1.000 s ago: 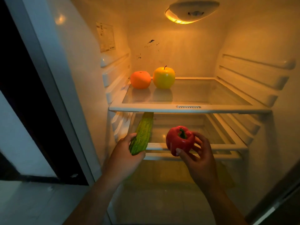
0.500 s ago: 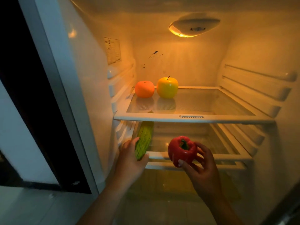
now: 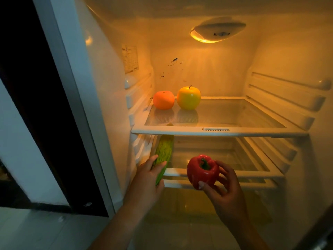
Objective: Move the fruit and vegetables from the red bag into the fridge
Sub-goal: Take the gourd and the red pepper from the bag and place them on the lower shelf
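Note:
The fridge stands open and lit inside. An orange (image 3: 163, 100) and a yellow apple (image 3: 188, 98) sit side by side at the back left of the upper glass shelf (image 3: 216, 131). My left hand (image 3: 149, 177) grips a bumpy green bitter gourd (image 3: 164, 152), whose far end reaches in over the left of the lower shelf (image 3: 234, 175). My right hand (image 3: 227, 192) holds a red bell pepper (image 3: 202, 171) by its side, stem up, in front of the lower shelf's front edge. The red bag is out of sight.
The fridge's left wall (image 3: 108, 87) carries a label and shelf rails; more rails (image 3: 284, 98) line the right wall. A lamp (image 3: 216, 31) glows on the ceiling. Below the lower shelf lies a drawer cover (image 3: 207, 204). A dark doorway (image 3: 36, 105) lies left.
Both hands have pushed forward toward the lower shelf, the gourd sliding deeper under the upper shelf. The camera has tilted so the fridge interior sits lower in view.

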`<state>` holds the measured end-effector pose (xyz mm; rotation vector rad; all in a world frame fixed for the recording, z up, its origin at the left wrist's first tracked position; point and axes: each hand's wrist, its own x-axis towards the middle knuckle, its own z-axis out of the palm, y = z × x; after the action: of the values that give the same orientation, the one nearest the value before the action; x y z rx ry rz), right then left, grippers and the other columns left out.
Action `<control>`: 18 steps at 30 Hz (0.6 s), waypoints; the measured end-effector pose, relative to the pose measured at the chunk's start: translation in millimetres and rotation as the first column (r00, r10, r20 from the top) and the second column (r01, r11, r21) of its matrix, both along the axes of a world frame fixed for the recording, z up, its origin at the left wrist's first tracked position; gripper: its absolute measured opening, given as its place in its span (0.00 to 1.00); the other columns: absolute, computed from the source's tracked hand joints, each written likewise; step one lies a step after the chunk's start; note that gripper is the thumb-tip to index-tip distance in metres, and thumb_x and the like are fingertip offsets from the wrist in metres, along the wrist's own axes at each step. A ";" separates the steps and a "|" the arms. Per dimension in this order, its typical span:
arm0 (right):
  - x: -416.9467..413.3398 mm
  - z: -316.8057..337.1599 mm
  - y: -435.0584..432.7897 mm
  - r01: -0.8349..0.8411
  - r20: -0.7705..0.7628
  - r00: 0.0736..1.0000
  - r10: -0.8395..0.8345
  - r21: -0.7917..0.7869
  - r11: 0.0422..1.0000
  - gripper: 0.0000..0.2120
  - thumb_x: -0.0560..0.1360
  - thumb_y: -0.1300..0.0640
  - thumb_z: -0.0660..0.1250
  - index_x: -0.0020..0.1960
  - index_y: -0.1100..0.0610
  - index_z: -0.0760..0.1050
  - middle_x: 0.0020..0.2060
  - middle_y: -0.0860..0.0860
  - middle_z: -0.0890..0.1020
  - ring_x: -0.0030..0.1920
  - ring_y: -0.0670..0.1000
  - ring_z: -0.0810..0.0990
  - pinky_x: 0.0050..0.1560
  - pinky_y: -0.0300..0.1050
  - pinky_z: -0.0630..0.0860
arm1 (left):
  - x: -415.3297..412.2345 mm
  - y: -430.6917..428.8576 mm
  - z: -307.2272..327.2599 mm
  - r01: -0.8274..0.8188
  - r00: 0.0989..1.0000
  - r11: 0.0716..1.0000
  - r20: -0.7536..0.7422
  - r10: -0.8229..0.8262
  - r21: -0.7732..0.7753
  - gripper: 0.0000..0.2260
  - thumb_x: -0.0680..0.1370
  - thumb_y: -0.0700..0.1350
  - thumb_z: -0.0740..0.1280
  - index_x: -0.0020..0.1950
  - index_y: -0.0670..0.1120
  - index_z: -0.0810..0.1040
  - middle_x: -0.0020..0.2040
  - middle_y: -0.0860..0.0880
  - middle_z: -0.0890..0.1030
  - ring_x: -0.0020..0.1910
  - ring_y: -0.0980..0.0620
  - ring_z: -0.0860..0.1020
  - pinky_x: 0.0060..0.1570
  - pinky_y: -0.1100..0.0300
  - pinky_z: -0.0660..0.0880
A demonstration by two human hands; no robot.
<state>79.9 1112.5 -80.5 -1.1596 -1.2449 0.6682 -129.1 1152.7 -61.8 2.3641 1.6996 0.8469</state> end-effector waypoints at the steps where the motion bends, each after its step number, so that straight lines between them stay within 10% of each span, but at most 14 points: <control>1: 1.1 -2.5 0.1 0.007 -0.028 1.000 -0.007 0.000 1.000 0.33 0.62 0.63 0.78 0.57 0.38 0.69 0.59 0.43 0.74 0.56 0.46 0.76 0.41 0.34 0.78 | 1.9 4.1 0.7 0.004 1.000 1.000 -0.018 -0.005 -0.020 0.25 0.77 0.48 0.64 0.72 0.58 0.62 0.75 0.57 0.53 0.74 0.53 0.54 0.73 0.54 0.59; 18: 2.1 0.9 3.0 0.011 -0.070 0.997 -0.011 0.010 1.000 0.33 0.61 0.63 0.78 0.57 0.39 0.69 0.58 0.40 0.73 0.54 0.44 0.76 0.40 0.30 0.77 | -3.0 24.2 4.5 -0.043 0.997 0.997 0.056 0.046 -0.066 0.28 0.77 0.54 0.63 0.75 0.52 0.58 0.77 0.52 0.53 0.75 0.53 0.52 0.73 0.58 0.54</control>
<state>82.0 1115.5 -79.6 -1.1244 -1.1808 0.6878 -132.1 1176.9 -57.2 2.2466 1.7363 0.8448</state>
